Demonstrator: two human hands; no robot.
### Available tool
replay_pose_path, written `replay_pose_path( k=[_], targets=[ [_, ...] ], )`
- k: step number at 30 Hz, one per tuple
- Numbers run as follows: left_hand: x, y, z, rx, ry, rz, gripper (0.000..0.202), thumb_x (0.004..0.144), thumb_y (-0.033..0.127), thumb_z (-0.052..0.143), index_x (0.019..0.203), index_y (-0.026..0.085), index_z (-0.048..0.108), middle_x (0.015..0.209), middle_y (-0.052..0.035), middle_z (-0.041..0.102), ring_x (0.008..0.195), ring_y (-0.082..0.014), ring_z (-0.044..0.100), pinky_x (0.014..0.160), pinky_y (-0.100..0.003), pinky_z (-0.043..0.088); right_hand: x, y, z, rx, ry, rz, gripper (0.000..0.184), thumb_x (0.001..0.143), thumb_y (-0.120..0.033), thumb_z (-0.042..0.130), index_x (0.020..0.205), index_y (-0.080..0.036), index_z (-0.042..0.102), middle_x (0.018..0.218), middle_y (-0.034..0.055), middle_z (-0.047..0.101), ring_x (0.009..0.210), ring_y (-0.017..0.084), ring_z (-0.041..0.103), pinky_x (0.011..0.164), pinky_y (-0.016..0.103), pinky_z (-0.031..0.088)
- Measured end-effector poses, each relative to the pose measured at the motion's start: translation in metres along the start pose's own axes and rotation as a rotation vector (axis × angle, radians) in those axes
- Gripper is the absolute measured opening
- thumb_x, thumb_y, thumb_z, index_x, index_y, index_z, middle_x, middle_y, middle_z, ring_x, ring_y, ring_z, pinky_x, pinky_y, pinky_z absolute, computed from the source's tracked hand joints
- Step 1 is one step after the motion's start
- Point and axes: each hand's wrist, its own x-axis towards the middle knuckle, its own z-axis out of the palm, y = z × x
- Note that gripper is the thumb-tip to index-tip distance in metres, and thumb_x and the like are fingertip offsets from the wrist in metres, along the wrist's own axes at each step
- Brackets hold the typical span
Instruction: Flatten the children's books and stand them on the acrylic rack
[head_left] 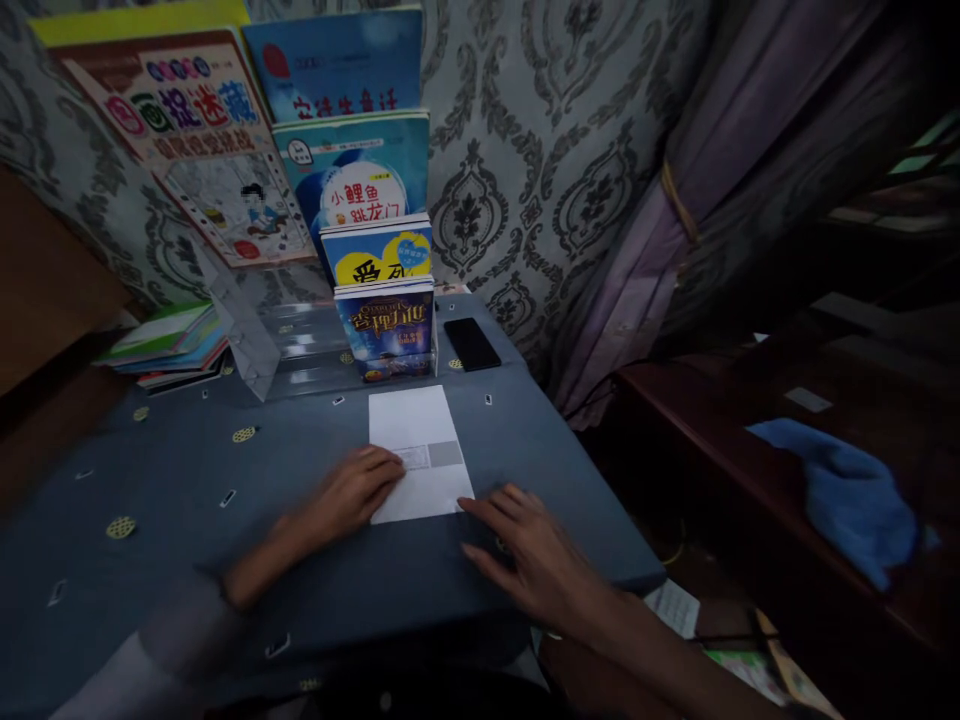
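A white sheet of paper, or a thin booklet lying closed (409, 415), rests flat on the table with a printed grey band across its middle. My left hand (356, 492) lies over its left edge, fingers stretched out and close together on the paper. At the lower right corner, my right hand (525, 550) has its fingers apart, with one fingertip at the paper's edge; I cannot tell whether it presses on it. Neither hand grips anything.
Behind the paper, a clear acrylic rack (259, 350) holds several children's books (390, 325). A black phone (472, 344) lies to its right, and stacked books (169, 345) sit at the left. A blue cloth (855, 495) lies on dark red furniture beyond the table's right edge.
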Motion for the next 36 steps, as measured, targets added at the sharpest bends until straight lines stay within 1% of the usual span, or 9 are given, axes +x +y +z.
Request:
replay_pose_path(
  k=[5, 7, 10, 14, 18, 20, 23, 30, 36],
  targets=[
    [0.015, -0.034, 0.009, 0.195, 0.074, -0.212, 0.035, 0.1, 0.041, 0.049, 0.127, 0.02, 0.058, 0.139, -0.0137, 0.057, 0.129, -0.0294, 0.053, 0.104, -0.048, 0.046, 0.03, 0.001, -0.005, -0.069, -0.016, -0.005, 0.028, 0.097, -0.033, 0.055, 0.116, -0.018, 0.068, 0.094, 0.0104, 0.073, 0.09, 0.027, 0.066, 0.081, 0.043, 0.052],
    [0.023, -0.051, 0.011, 0.222, 0.091, -0.251, 0.041, 0.099, 0.046, 0.05, 0.128, 0.019, 0.057, 0.144, -0.0154, 0.053, 0.135, -0.0308, 0.048, 0.109, -0.051, 0.042, 0.05, 0.001, -0.006, -0.061, -0.016, -0.01, 0.027, 0.099, -0.031, 0.051, 0.113, -0.017, 0.069, 0.095, 0.0115, 0.074, 0.092, 0.028, 0.067, 0.081, 0.043, 0.053],
    [0.033, -0.069, 0.012, 0.243, 0.099, -0.289, 0.047, 0.098, 0.048, 0.05, 0.133, 0.016, 0.053, 0.147, -0.0182, 0.051, 0.14, -0.032, 0.044, 0.112, -0.053, 0.037, 0.091, -0.003, 0.002, 0.002, -0.03, -0.055, 0.03, 0.101, -0.028, 0.047, 0.118, -0.014, 0.067, 0.108, 0.0145, 0.073, 0.103, 0.028, 0.066, 0.091, 0.045, 0.053],
    [0.036, -0.074, 0.013, 0.285, 0.112, -0.265, 0.045, 0.098, 0.041, 0.05, 0.134, 0.014, 0.051, 0.144, -0.0196, 0.054, 0.136, -0.0323, 0.049, 0.11, -0.054, 0.039, 0.151, -0.008, 0.029, 0.076, -0.04, -0.108, 0.041, 0.103, -0.028, 0.042, 0.139, -0.01, 0.052, 0.142, 0.0202, 0.058, 0.134, 0.029, 0.052, 0.111, 0.047, 0.042],
    [0.034, -0.068, 0.011, 0.317, 0.152, -0.242, 0.04, 0.097, 0.036, 0.051, 0.13, 0.014, 0.052, 0.135, -0.0186, 0.061, 0.128, -0.0327, 0.055, 0.105, -0.053, 0.043, 0.189, -0.005, 0.052, 0.127, -0.103, -0.056, 0.053, 0.103, -0.031, 0.042, 0.147, 0.0, 0.04, 0.151, 0.0251, 0.047, 0.144, 0.03, 0.042, 0.12, 0.045, 0.032],
    [0.034, -0.066, 0.01, 0.319, 0.156, -0.246, 0.039, 0.096, 0.035, 0.052, 0.129, 0.015, 0.052, 0.133, -0.0173, 0.062, 0.126, -0.0326, 0.055, 0.105, -0.052, 0.043, 0.192, 0.0, 0.058, 0.13, -0.122, -0.053, 0.056, 0.104, -0.034, 0.041, 0.148, 0.001, 0.038, 0.152, 0.026, 0.045, 0.146, 0.031, 0.039, 0.121, 0.046, 0.031],
    [0.034, -0.065, 0.01, 0.337, 0.146, -0.258, 0.042, 0.095, 0.039, 0.055, 0.13, 0.015, 0.053, 0.135, -0.0172, 0.06, 0.126, -0.0329, 0.054, 0.106, -0.052, 0.041, 0.183, 0.015, 0.059, 0.109, -0.113, -0.086, 0.056, 0.104, -0.038, 0.039, 0.149, -0.005, 0.039, 0.153, 0.0237, 0.045, 0.148, 0.03, 0.035, 0.121, 0.049, 0.03],
    [0.034, -0.064, 0.009, 0.351, 0.152, -0.261, 0.05, 0.099, 0.053, 0.046, 0.132, 0.016, 0.054, 0.134, -0.0168, 0.061, 0.124, -0.0325, 0.055, 0.104, -0.052, 0.042, 0.153, 0.058, 0.04, 0.007, -0.082, 0.016, 0.054, 0.103, -0.036, 0.038, 0.15, -0.009, 0.04, 0.154, 0.0203, 0.045, 0.148, 0.029, 0.035, 0.121, 0.053, 0.028],
    [0.033, -0.064, 0.012, 0.346, 0.148, -0.277, 0.051, 0.1, 0.053, 0.044, 0.133, 0.016, 0.055, 0.139, -0.0182, 0.059, 0.13, -0.0332, 0.053, 0.107, -0.055, 0.04, 0.145, 0.069, 0.035, -0.025, -0.053, 0.056, 0.05, 0.103, -0.031, 0.038, 0.148, -0.01, 0.044, 0.153, 0.0181, 0.047, 0.147, 0.026, 0.036, 0.121, 0.051, 0.028]
  ],
)
